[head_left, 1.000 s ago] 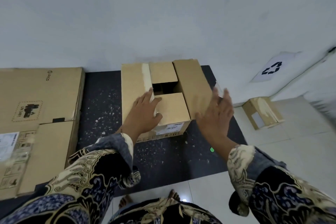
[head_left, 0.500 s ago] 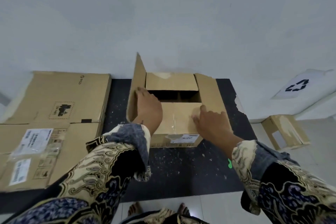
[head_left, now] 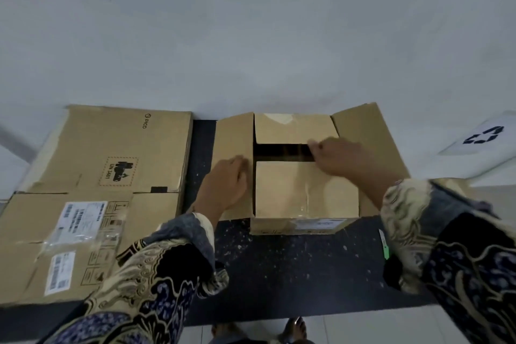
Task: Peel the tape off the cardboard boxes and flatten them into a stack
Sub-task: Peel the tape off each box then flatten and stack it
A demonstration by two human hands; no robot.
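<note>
Since half a second ago: left outer flap (head_left: 236, 148) dropped from upright to laid outward; right outer flap (head_left: 363, 134) likewise splayed; right hand (head_left: 339, 158) shifted from near inner flap to far gap.

Head view, sole view. Open cardboard box (head_left: 304, 225) standing on dark speckled mat (head_left: 279, 265), against far wall, right of flattened cardboard stack (head_left: 92, 176). Two inner flaps folded across the opening, dark gap between them. Left hand (head_left: 227, 184) resting on left outer flap, fingers curled at its inner edge; motion blur, so cannot tell whether gripping or merely pressing. Right hand at right end of gap, fingers hooked over far edge of near inner flap (head_left: 304, 187), apparently gripping it. Clear tape residue visible on near inner flap and near wall.

Step judged: opening of top flaps, flattening not yet begun. Next move judged to call for lifting near inner flap, then far one, checking the underside seam for tape, collapsing the box, adding it to left stack.
</note>
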